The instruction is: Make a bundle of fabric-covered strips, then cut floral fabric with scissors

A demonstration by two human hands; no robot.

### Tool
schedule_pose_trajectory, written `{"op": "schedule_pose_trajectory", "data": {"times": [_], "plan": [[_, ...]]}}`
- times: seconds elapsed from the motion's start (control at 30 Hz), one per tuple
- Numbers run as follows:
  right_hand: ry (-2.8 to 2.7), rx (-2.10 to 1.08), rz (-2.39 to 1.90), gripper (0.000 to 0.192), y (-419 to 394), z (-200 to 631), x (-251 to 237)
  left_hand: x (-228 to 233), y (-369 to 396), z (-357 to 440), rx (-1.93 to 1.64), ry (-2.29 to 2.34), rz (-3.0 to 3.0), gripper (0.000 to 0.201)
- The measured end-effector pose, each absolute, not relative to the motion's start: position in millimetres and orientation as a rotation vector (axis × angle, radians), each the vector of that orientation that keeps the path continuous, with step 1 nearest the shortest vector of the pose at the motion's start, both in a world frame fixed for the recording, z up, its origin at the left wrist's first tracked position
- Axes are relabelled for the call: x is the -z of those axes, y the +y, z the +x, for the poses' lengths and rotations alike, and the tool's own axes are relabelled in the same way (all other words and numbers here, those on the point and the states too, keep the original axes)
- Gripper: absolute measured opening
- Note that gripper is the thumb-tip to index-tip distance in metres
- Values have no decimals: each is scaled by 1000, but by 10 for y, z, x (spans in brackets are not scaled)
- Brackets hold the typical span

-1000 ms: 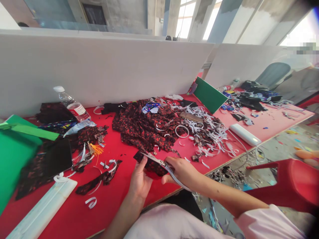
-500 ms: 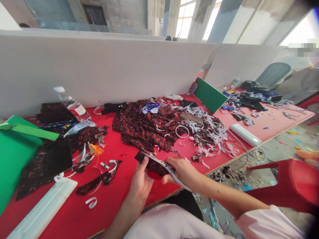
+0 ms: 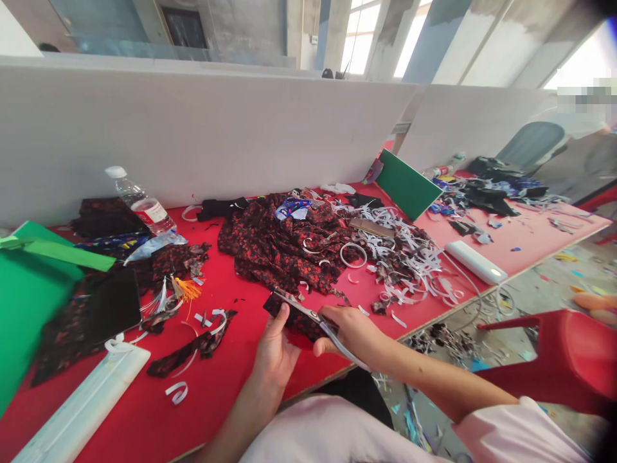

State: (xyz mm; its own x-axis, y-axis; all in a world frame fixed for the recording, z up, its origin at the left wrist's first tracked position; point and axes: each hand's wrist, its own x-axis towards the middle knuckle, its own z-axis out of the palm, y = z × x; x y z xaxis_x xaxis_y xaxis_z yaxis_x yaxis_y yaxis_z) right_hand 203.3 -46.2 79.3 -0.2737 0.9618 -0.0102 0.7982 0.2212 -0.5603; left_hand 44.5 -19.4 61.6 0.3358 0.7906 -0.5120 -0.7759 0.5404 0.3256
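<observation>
Fabric scrap [image 3: 295,319], dark with red flowers, lies near the front edge of the red table [image 3: 226,379], pinched by the left hand [image 3: 276,350] at its near left side, thumb on top. Its long axis runs from far left to near right, and the scissors [image 3: 313,319] lie along it. The right hand [image 3: 354,331] grips the scissor handles at the scrap's right end, blades pointing far-left over the cloth, wrist angled inward

The worktop [image 3: 216,386] was red. The fabric piece [image 3: 294,318] was black with red flowers, the board [image 3: 407,186] green, the chair [image 3: 569,357] red, the paper strips [image 3: 409,257] white.
</observation>
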Motion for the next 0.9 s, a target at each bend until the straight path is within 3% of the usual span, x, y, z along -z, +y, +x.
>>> {"op": "schedule_pose_trajectory", "data": {"times": [0.57, 0.9], "plan": [[-2119, -733, -1660, 55, -469, 2015, -768, -598, -137, 400, -1075, 698, 18, 14], [-2163, -609, -1680, 56, -470, 2000, -772, -650, -92, 389, -1059, 744, -54, 12]]}}
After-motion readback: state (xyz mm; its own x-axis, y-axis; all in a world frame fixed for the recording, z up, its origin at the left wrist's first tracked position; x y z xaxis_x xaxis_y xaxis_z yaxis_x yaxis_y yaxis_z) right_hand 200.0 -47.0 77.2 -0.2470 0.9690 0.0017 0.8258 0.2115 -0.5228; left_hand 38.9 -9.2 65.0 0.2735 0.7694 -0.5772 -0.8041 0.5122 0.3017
